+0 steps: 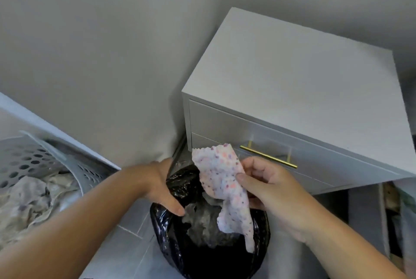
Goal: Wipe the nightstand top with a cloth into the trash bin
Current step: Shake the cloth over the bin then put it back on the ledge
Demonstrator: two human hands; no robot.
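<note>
Holding spotted cloth [222,186] in right hand [267,191], left hand [164,186] gripping trash bin [202,256]

I see my right hand [267,191] pinching the spotted cloth [225,188]; below that grip, my left hand [164,186] grips the black-lined trash bin [202,254].

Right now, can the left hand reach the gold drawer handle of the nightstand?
Probably not directly: the left hand grips the black bin bag, and the right hand with the spotted cloth lies between it and the handle.
</note>
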